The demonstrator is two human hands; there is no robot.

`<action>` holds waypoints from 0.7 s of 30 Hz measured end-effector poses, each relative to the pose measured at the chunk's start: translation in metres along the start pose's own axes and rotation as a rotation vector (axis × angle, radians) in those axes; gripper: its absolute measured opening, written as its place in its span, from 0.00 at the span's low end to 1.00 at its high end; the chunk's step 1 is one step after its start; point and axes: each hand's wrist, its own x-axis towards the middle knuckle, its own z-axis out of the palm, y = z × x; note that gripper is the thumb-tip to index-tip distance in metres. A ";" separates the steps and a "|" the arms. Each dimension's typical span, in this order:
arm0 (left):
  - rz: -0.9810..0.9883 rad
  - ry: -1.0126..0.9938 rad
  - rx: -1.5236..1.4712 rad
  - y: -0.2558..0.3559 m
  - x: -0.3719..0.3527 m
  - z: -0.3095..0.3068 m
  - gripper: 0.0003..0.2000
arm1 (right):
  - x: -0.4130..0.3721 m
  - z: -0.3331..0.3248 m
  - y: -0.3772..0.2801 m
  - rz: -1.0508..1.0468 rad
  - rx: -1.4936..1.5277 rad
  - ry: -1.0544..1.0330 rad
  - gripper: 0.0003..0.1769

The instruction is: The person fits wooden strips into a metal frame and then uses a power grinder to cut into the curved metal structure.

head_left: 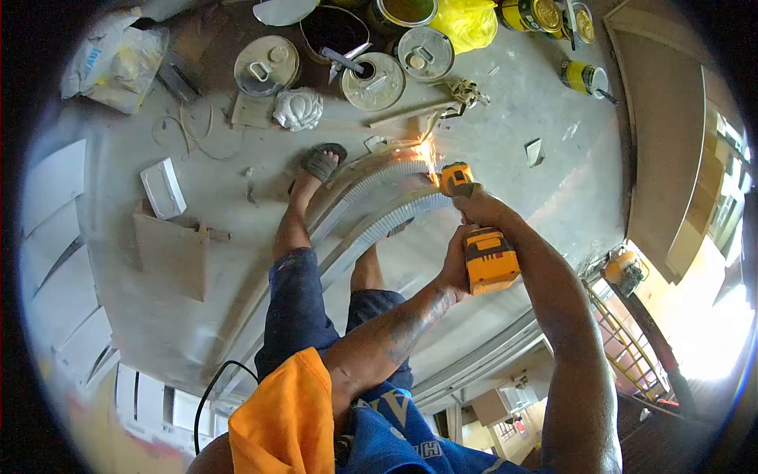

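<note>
Grinding on the workshop floor

Left hand [453, 267] and right hand [474, 207] both clamp the yellow grinder [489, 261]. Its long axis points away from me, nose sparking on the curved ribbed strip [384, 207], near my sandalled foot [322, 163]; can lids [373, 82] lie beyond.

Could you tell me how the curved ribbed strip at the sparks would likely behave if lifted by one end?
Long and thin, the ribbed strip would probably sag. A foot rests at its edge, so it likely slides easily. Its end by the sparks may be hot.
</note>
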 end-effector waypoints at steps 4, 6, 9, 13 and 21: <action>0.293 0.186 0.039 0.010 -0.016 -0.010 0.30 | -0.029 0.022 -0.014 -0.233 -0.003 -0.154 0.39; 0.281 0.198 0.042 0.011 -0.019 -0.017 0.31 | -0.033 0.027 -0.018 -0.232 -0.119 -0.146 0.40; -0.004 0.043 0.016 0.012 -0.005 -0.032 0.31 | -0.016 0.020 -0.013 -0.115 -0.031 -0.020 0.39; -0.271 -0.070 -0.033 0.014 0.003 -0.054 0.32 | -0.005 0.018 0.007 -0.105 0.044 0.040 0.38; -0.233 0.037 0.505 0.009 -0.087 -0.145 0.25 | -0.061 0.129 0.050 -0.166 0.391 -0.036 0.51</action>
